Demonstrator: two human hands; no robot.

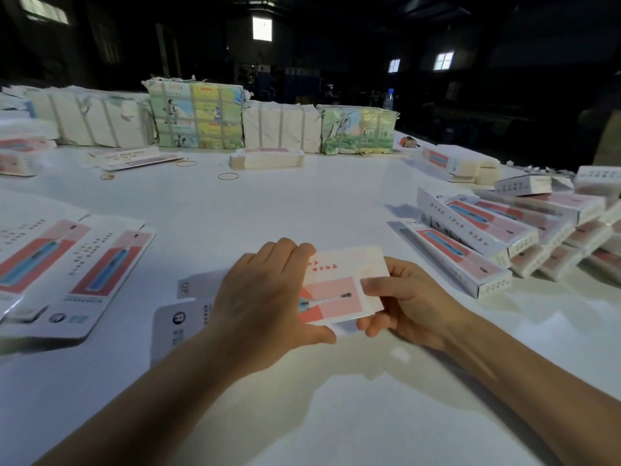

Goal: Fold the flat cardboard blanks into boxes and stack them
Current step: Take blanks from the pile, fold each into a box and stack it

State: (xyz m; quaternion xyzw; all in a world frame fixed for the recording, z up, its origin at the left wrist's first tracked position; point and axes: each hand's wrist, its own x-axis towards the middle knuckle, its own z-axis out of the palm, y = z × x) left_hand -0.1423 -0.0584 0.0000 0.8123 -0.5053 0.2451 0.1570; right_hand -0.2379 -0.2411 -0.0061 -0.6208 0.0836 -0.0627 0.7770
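Note:
Both hands hold one white cardboard blank (339, 284) with a pink panel and a toothbrush picture, low over the table's near middle. My left hand (265, 297) lies across its left part, fingers over the top and thumb under the near edge. My right hand (400, 304) pinches its right end, thumb on top. The blank's left end pokes out past my left hand (178, 317). Folded boxes (470, 243) lean in overlapping rows at the right. Flat blanks (77, 264) lie spread at the left.
The white table (268, 210) carries strapped paper bundles (198, 116) along the far edge, a small pile of blanks (265, 159), several rubber bands (228, 176) and a plastic bottle (388, 99). More boxes lie at the far right (457, 163).

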